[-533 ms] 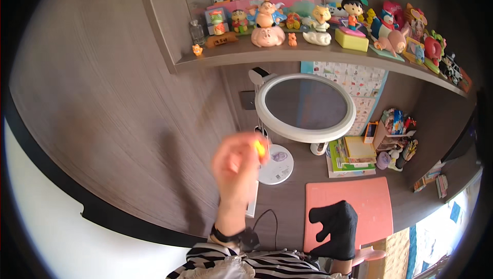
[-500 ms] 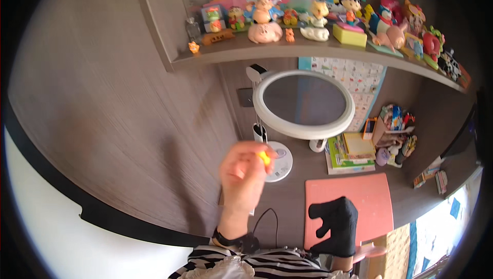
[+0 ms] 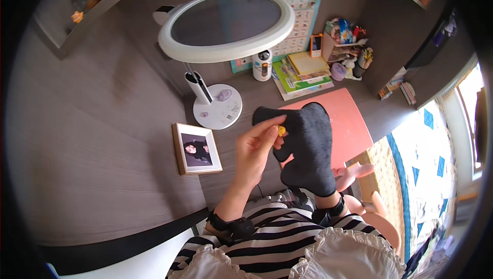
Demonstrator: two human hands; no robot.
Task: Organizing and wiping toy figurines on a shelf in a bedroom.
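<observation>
Pinched between the thumb and fingers of my left hand [image 3: 254,148] is a small yellow figurine [image 3: 281,130], with what looks like a tiny face on it. My right hand [image 3: 308,143] wears a fuzzy black mitt, its thumb part spread apart from the finger part. The figurine is in front of the mitt's left side; whether the two touch I cannot tell. Nothing shows in the mitt's grip, and the fingers inside are covered. Beneath the mitt lies a pink desk mat [image 3: 346,119].
A lamp with a white ring head [image 3: 226,55] and round base [image 3: 218,117] stands at the back left. Nearer is a framed photo [image 3: 199,148]. Books [image 3: 303,76], a white cylinder [image 3: 262,66] and a small organizer [image 3: 344,48] line the back. Above is a shelf [image 3: 100,9] with figurines.
The view has swung down and right, bringing the framed photo into sight. My left hand, with the yellow figurine, and the mitted right hand have come together over the mat.
</observation>
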